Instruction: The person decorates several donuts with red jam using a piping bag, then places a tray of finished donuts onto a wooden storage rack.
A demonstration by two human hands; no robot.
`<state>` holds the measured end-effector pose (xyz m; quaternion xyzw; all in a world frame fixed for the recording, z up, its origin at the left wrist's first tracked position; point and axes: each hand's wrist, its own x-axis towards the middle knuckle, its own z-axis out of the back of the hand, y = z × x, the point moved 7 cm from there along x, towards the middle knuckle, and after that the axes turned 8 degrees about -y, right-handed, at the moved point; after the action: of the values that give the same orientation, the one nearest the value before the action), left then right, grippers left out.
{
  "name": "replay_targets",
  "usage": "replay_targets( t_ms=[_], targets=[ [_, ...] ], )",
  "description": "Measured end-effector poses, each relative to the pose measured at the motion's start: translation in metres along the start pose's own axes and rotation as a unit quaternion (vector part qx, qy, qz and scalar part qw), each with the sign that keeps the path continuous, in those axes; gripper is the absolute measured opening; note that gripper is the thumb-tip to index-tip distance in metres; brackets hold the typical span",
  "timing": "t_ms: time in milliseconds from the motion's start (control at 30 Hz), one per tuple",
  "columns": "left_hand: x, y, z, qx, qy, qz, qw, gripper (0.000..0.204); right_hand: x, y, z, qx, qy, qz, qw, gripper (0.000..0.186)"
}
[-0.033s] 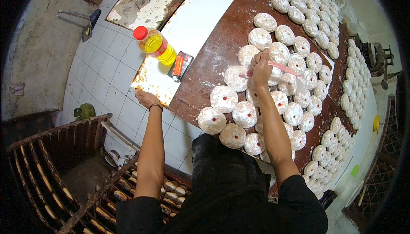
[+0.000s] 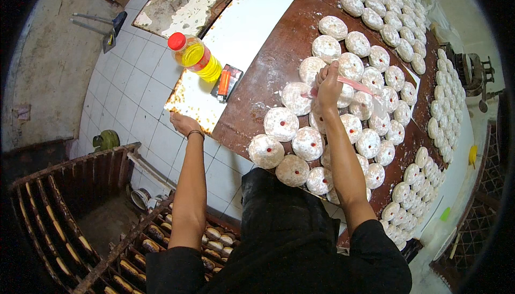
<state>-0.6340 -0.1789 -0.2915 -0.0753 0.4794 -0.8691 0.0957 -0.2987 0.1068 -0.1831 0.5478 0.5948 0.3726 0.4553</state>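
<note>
My left hand (image 2: 182,122) grips the near left corner of a speckled white board (image 2: 182,101). On that board stand a plastic bottle of yellow liquid (image 2: 196,58) with a red cap and a black packet (image 2: 220,93) with an orange lighter (image 2: 224,85) on it. My right hand (image 2: 327,82) is closed on a pink, translucent plastic thing (image 2: 348,82), perhaps a bag, over rows of sugar-dusted doughnuts (image 2: 281,124), many with red centres, on a brown board (image 2: 257,79). Its far end is hard to make out.
More doughnuts (image 2: 402,10) fill boards along the right. At lower left stands a rack (image 2: 80,219) with dark-edged slats; behind it are white floor tiles (image 2: 129,90) and a green object (image 2: 106,141). A long-handled tool (image 2: 110,36) lies at upper left; metal fittings (image 2: 466,74) sit at right.
</note>
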Motion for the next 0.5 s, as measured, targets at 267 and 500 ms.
replay_targets(
  t_ms=[267,500],
  targets=[
    [-0.008,-0.014,0.003,-0.02,0.001,-0.011,1.0,0.051,0.002,0.004,0.006,-0.07,-0.01,0.046,0.996,0.044],
    [-0.006,-0.008,0.001,-0.018,0.021,0.025,0.999,0.051,0.022,0.036,0.012,-0.005,-0.044,0.052,0.998,0.047]
  ],
)
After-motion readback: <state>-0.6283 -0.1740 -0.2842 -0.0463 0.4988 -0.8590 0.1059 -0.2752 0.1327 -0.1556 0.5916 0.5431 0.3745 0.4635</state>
